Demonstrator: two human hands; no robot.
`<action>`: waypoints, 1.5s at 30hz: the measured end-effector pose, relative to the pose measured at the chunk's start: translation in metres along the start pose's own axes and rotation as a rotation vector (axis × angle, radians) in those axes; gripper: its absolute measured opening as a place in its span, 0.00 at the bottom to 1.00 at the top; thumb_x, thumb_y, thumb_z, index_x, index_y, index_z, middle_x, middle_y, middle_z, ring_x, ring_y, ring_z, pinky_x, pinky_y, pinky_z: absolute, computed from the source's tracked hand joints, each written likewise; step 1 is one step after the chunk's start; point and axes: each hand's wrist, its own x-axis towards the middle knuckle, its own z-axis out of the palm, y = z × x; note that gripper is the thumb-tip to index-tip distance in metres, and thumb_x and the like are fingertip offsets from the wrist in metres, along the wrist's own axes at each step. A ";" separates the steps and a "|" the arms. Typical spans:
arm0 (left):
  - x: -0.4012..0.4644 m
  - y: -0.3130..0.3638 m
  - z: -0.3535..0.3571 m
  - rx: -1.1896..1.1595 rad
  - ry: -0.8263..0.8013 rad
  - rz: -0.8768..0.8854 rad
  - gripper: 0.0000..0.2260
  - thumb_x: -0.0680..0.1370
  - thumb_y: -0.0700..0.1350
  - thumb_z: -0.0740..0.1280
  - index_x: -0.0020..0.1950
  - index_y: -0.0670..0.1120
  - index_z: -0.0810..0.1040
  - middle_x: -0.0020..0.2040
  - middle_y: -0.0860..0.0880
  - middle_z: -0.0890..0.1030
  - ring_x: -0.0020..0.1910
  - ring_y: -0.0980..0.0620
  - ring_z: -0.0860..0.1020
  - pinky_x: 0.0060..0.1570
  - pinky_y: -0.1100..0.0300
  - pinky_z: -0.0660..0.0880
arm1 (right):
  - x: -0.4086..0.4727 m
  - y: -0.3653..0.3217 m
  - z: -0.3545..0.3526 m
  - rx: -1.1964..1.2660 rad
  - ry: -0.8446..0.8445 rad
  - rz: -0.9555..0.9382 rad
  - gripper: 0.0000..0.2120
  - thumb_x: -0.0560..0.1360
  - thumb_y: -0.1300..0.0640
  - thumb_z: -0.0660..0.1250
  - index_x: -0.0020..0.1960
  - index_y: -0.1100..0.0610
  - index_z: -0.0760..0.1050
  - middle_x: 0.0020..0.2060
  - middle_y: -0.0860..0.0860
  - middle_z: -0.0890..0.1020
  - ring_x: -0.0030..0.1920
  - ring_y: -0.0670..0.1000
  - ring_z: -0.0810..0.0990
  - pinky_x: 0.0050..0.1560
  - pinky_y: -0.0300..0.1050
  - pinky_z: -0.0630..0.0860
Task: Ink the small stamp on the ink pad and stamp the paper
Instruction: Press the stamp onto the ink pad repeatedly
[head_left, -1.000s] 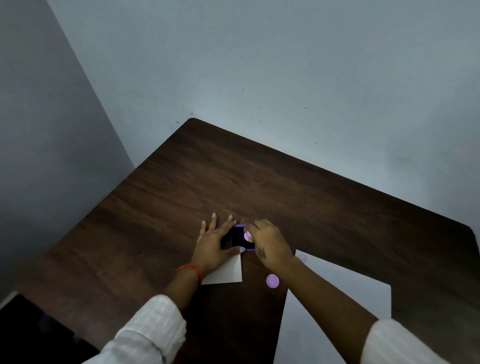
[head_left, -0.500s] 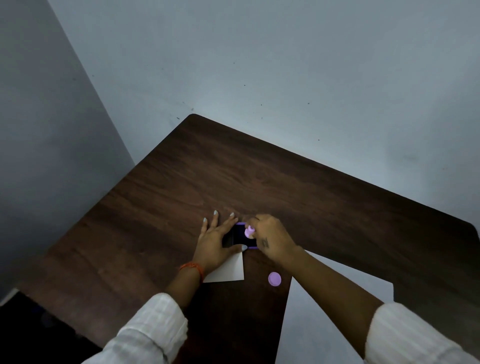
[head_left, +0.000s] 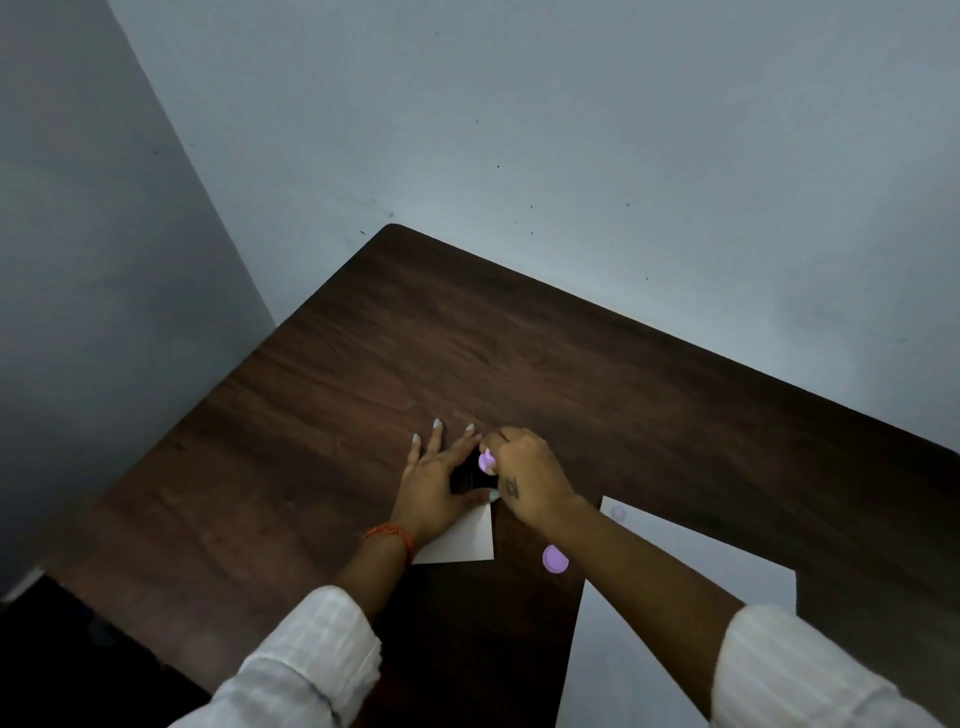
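My right hand (head_left: 524, 480) grips a small lilac stamp (head_left: 487, 462) and holds it down on the dark ink pad (head_left: 469, 477). The pad sits between my two hands and is mostly covered. My left hand (head_left: 435, 480) lies flat beside the pad, its thumb and index finger bracketing it, palm resting on a small white paper (head_left: 465, 543). A large white sheet (head_left: 649, 613) lies to the right under my right forearm, with a faint lilac stamped mark (head_left: 618, 513) near its far corner.
A lilac round cap (head_left: 555, 559) lies on the dark wooden table (head_left: 519, 353) between the two papers. The table fits into a corner of grey walls; its left edge drops to a dark floor.
My right hand with the stamp has shifted slightly on the ink pad and now covers more of it. My left hand has stayed in place.
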 end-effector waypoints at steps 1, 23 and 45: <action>0.000 -0.001 0.000 -0.005 -0.002 0.000 0.33 0.71 0.56 0.69 0.73 0.54 0.59 0.76 0.52 0.60 0.76 0.47 0.44 0.72 0.50 0.36 | -0.003 0.001 0.001 -0.006 0.006 -0.007 0.14 0.73 0.66 0.64 0.58 0.62 0.73 0.55 0.59 0.77 0.57 0.57 0.74 0.57 0.49 0.73; 0.000 -0.003 0.002 -0.011 0.013 -0.008 0.31 0.72 0.52 0.70 0.72 0.52 0.61 0.75 0.51 0.61 0.76 0.48 0.45 0.72 0.51 0.37 | -0.010 -0.012 -0.002 -0.229 -0.123 -0.116 0.19 0.75 0.66 0.59 0.66 0.64 0.64 0.65 0.62 0.71 0.65 0.59 0.68 0.65 0.50 0.68; -0.002 -0.005 -0.003 0.106 -0.063 -0.041 0.37 0.72 0.61 0.65 0.74 0.54 0.51 0.77 0.45 0.55 0.76 0.46 0.43 0.73 0.47 0.39 | -0.113 0.033 -0.029 2.381 0.260 0.629 0.10 0.65 0.66 0.70 0.46 0.65 0.82 0.46 0.61 0.86 0.45 0.54 0.86 0.40 0.45 0.84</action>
